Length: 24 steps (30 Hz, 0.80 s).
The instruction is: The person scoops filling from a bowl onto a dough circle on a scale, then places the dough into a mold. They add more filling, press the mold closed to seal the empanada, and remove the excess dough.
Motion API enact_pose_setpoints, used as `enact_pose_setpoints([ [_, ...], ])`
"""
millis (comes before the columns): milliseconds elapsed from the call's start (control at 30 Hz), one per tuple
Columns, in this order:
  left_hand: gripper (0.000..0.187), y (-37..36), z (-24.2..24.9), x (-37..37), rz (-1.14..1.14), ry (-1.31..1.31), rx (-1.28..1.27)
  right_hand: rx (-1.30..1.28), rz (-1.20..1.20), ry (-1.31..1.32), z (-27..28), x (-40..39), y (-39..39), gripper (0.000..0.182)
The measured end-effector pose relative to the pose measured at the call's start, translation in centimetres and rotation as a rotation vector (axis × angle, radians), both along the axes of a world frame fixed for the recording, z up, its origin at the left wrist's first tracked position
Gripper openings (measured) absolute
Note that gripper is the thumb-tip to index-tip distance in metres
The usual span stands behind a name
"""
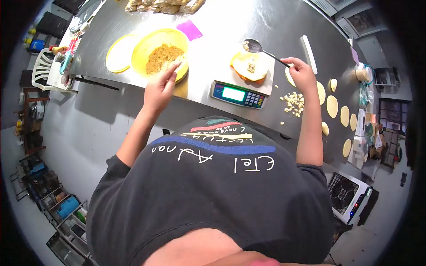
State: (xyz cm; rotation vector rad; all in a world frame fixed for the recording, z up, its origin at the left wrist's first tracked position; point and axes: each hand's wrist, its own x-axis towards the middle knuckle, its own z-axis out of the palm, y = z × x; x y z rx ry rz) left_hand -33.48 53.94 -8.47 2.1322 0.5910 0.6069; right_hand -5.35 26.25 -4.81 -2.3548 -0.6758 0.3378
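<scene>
My right hand [303,77] is closed around the handle of a black spoon [254,45]. The spoon's bowl hangs over the back edge of a pale round piece on a plate [259,80], with a small heap of brown filling [251,67] at its middle. Under the plate is a digital scale [238,94] with a lit display. My left hand [160,90] reaches over the near rim of a yellow bowl [138,53], its fingers stretched out and thumb apart. Brown crumbly filling [160,60] lies in the bowl, below the fingertips.
A yellow lid [116,55] lies left of the bowl, a purple scraper [190,29] behind it. Bagged food [164,5] sits at the back. Right of the scale are small pale pieces [293,103], flat dough ovals [332,106] and a white bar-shaped tool [309,54].
</scene>
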Motion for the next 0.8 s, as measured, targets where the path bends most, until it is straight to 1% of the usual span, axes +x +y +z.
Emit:
enact_pose_setpoints([
  [67, 0.029, -1.4, 0.3, 1.7, -0.129, 0.071, 0.232, 0.024, 0.0, 0.014, -0.9, 0.6, -1.4, 0.034],
  [133, 0.028, -3.4, 0.7, 3.4, -0.134, 0.079, 0.267, 0.053, 0.018, -0.03, -1.7, 1.3, -2.3, 0.033],
  [200, 0.028, -5.3, 1.3, 4.8, -0.161, 0.198, 0.366, 0.079, 0.044, -0.016, -2.0, 2.0, -3.2, 0.031],
  [233, 0.028, -6.2, 1.2, 5.5, -0.156, 0.165, 0.376, 0.063, 0.045, 0.005, -1.9, 2.2, -3.5, 0.031],
  [333, 0.028, -8.5, 1.0, 7.0, -0.13, 0.194, 0.395, 0.033, 0.086, 0.032, -2.7, 3.9, -4.5, 0.032],
  [467, 0.034, -11.1, 0.8, 8.0, -0.071, 0.235, 0.413, -0.001, 0.156, 0.058, -3.3, 5.7, -5.1, 0.032],
  [600, 0.036, -13.3, 0.5, 8.4, -0.008, 0.265, 0.42, -0.012, 0.211, 0.012, -3.5, 6.9, -5.2, 0.032],
  [667, 0.036, -14.2, 0.1, 8.6, 0.005, 0.214, 0.439, -0.004, 0.251, -0.003, -3.6, 7.4, -5.2, 0.032],
  [800, 0.035, -15.6, 0.2, 9.2, 0.058, 0.246, 0.474, -0.027, 0.307, -0.029, -3.3, 7.9, -4.9, 0.033],
])
